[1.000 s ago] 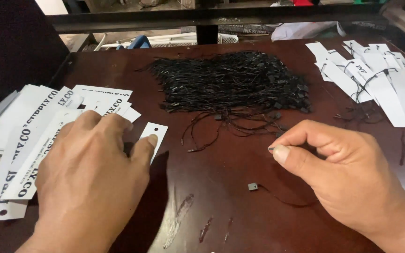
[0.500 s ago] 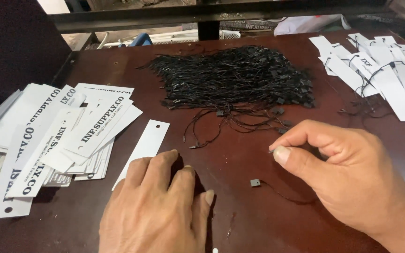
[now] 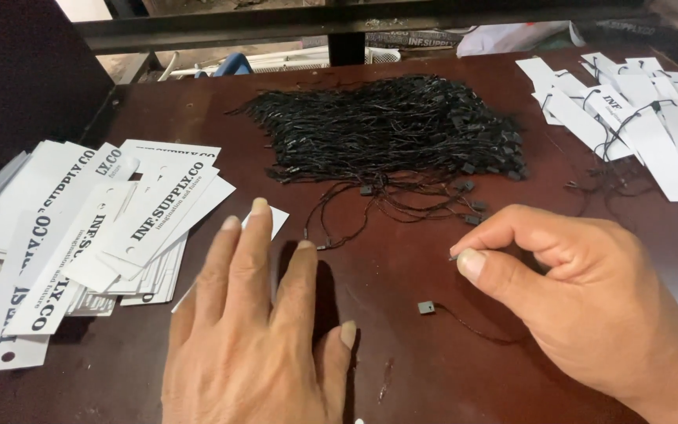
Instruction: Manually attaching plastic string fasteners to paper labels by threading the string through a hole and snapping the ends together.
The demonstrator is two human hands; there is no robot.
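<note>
Dark table (image 3: 402,259); left hand (image 3: 256,345) flat, fingers spread over white tag (image 3: 264,224); right hand (image 3: 582,298) fingers pinching black string (image 3: 472,326)

A dark reddish-brown table (image 3: 402,259) spreads under both hands. Beyond them, a dark metal bar (image 3: 276,31) crosses its far edge, a black panel (image 3: 17,86) standing at far left.

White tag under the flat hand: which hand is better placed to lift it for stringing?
Left, probably. The left hand lies flat on the single white tag, apart from the tag pile. The right hand has a pinch grip on the black string with its small clasp.
</note>
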